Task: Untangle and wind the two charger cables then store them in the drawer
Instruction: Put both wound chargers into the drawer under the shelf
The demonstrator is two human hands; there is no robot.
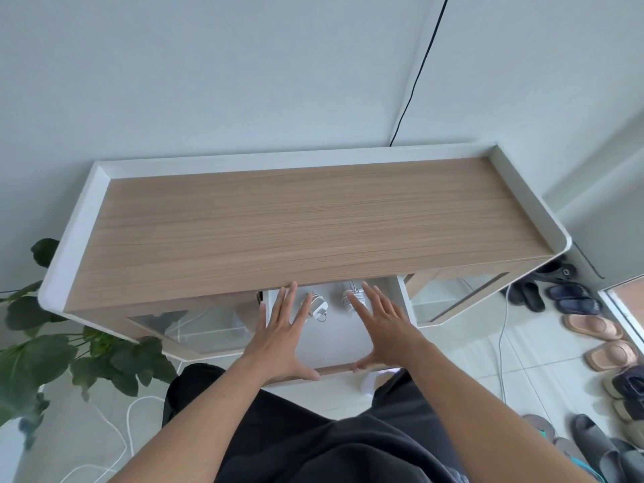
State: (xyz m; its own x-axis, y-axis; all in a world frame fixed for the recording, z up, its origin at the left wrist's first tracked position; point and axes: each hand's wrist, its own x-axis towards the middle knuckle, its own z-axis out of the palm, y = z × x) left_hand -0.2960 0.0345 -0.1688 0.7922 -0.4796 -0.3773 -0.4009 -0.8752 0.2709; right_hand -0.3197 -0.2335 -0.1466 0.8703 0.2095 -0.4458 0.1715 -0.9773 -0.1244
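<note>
Already the left cable (319, 308) and the right cable (352, 296) lie wound into small bundles in the open drawer (334, 370). They sit side by side but apart, far back, just under the front edge of the wooden surface (296, 221). The left hand (278, 339) and right hand (380, 329) are both spread flat with straight fingers, holding nothing, each with its fingertips just beside its own bundle. The thumbs reach down to the drawer's front rim, though whether they press on it is hard to tell. Hands placed this way suggest the storing is done and only the drawer remains to be pushed shut. Tucked that deep, the bundles should not snag as it slides.
</note>
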